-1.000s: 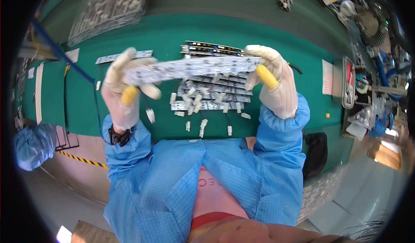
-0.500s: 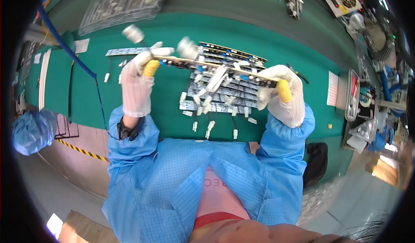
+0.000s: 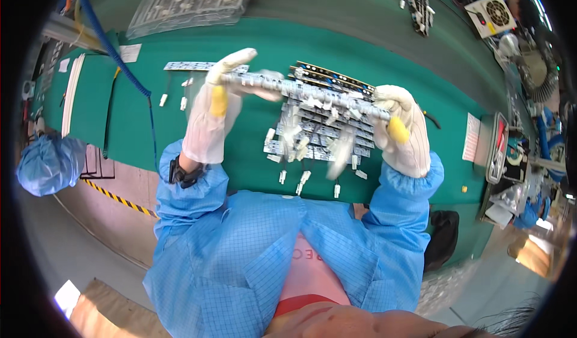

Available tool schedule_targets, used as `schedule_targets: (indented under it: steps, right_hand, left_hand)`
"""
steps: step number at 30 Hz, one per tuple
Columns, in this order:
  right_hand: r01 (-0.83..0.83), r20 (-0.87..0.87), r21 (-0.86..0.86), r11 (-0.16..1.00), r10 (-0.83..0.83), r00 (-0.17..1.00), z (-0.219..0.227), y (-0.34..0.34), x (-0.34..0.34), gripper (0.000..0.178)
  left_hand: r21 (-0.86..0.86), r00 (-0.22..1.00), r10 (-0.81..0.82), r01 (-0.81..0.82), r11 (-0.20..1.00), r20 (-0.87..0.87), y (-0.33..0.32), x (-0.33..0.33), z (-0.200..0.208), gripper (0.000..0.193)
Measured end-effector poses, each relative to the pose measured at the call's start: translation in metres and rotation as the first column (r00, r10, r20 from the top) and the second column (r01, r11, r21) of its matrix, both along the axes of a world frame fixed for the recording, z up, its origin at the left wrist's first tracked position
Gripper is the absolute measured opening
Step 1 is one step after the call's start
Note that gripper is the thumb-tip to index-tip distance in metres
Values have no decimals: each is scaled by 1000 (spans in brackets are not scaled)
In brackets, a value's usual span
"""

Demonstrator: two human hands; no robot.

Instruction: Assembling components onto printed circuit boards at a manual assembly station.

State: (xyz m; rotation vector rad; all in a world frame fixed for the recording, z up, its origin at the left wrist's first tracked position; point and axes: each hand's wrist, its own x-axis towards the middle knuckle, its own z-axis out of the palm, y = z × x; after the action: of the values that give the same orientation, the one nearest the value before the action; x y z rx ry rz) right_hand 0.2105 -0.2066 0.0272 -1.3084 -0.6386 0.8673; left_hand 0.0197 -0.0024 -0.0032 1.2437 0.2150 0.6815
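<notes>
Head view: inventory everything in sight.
Held long circuit strip: one, silvery, centre
Flat circuit strips with white connectors: several, silvery-black, centre
Separate flat strip: one, silvery, upper left
Clear plastic tray: count unclear, transparent, top left
Coiled cord: one, blue, left
Square fan: one, whitish, upper right
Bench mat: one, green, beneath
Small equipment: uncountable, mixed, right edge
Left gloved hand: one, white, held strip's left end
Right gloved hand: one, white, its right end

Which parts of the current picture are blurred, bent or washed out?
Head view: a white connector below the held strip is smeared, probably by motion; head view: the edges of the green bench bow, and the picture's corners go black; head view: a patch at lower left is blown out to white.
</notes>
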Motion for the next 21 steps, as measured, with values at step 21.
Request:
schedule_targets:
  steps: [21]
  right_hand:
    - [873,965,-199,444,246,95,-102,134,321,85]
  left_hand:
    - [947,468,883,-276,168,-20,143,-36,-38,27]
